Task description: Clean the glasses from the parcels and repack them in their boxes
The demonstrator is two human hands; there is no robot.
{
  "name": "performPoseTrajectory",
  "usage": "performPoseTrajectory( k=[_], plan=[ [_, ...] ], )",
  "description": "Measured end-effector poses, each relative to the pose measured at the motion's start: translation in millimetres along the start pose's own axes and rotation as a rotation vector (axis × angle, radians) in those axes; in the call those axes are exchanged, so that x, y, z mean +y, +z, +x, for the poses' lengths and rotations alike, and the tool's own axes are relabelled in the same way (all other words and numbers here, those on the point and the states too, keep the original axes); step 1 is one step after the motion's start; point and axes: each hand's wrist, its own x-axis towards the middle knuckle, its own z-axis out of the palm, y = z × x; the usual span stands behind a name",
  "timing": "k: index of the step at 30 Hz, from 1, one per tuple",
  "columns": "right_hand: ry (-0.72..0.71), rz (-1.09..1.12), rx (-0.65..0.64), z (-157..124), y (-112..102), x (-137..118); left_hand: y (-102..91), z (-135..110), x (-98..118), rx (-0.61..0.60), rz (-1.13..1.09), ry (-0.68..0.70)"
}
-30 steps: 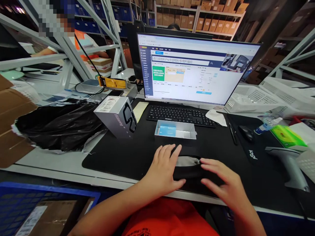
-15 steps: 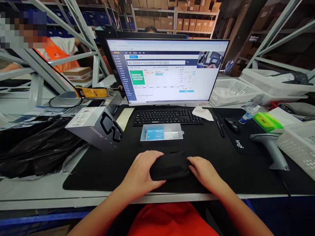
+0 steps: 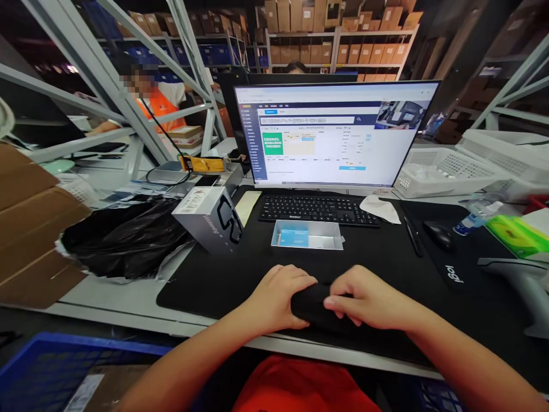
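A black rectangular desk mat (image 3: 214, 286) forms the work surface. At its near side, a black, elongated soft-fabric case (image 3: 311, 302) lies between both hands, long axis running left to right. The left hand (image 3: 274, 297) grasps its left end, thumb near, fingers far. The right hand (image 3: 364, 297) curls at its right end; I cannot tell whether it pinches.

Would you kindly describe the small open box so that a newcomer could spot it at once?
Find the lit monitor, then the black keyboard below. Just in front lies the silvery box, set apart by its open top and the blue piece inside.
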Motion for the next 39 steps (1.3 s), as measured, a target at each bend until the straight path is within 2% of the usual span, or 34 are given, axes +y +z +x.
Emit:
performPoseTrajectory(
  k=[2, 4, 5, 7, 10, 11, 12, 13, 15, 17, 19, 21, 23, 26, 27, 30, 32, 35, 37, 39],
  plan=[
    [0.006, 0.096, -0.035, 30, 17, -16, -0.2, 1, -1, -0.022, 0.026, -0.042],
    [-0.023, 0.122, 0.009, 51, 35, -24, 1.1, -3, -5, 0.003, 0.015, -0.084],
    [-0.059, 0.122, 0.056, 56, 41, -25, 2.4, -7, -8, 0.052, -0.010, -0.084],
    [-0.149, 0.142, 0.181, 56, 46, -23, 7.6, -20, -15, 0.251, -0.056, -0.078],
    [-0.335, 0.141, 0.399, 43, 42, -19, 23.6, -42, -19, 0.722, -0.131, -0.224],
    [-0.423, 0.102, 0.462, 39, 41, -20, 30.3, -46, -19, 0.823, -0.208, -0.277],
    [-0.520, 0.051, 0.506, 36, 40, -21, 36.8, -48, -17, 0.854, -0.312, -0.291],
    [-0.616, 0.003, 0.533, 35, 41, -23, 42.3, -49, -16, 0.825, -0.426, -0.272],
    [-0.757, -0.052, 0.557, 34, 46, -28, 48.1, -46, -12, 0.677, -0.602, -0.190],
    [-0.797, -0.055, 0.556, 33, 51, -33, 45.7, -41, -11, 0.571, -0.675, -0.142],
    [-0.723, -0.022, 0.528, 29, 49, -34, 36.9, -37, -12, 0.542, -0.671, -0.130],
    [-0.558, 0.040, 0.523, 22, 37, -32, 25.9, -37, -12, 0.505, -0.618, -0.112],
    [-0.392, 0.105, 0.610, 15, 16, -27, 15.9, -37, -10, 0.445, -0.505, -0.085],
    [-0.269, 0.195, 0.786, 11, -16, -19, 5.9, -37, -3, 0.339, -0.302, 0.002],
    [-0.241, 0.221, 0.793, 14, -24, -17, 3.6, -37, -1, 0.298, -0.247, 0.052],
    [-0.172, 0.190, 0.696, 26, -36, -11, -0.3, -34, 2, 0.191, -0.136, 0.186],
    [-0.153, 0.014, 0.676, 32, -38, -4, -0.3, -32, 1, 0.186, -0.065, 0.181],
    [-0.119, -0.263, 0.737, 26, -40, 13, 3.8, -32, -1, 0.256, 0.024, 0.062],
    [-0.156, -0.253, 0.704, 13, -40, 24, 7.0, -31, -1, 0.315, 0.068, 0.005],
    [-0.255, -0.125, 0.533, -2, -34, 31, 8.1, -27, -1, 0.373, 0.153, 0.017]
  ],
)
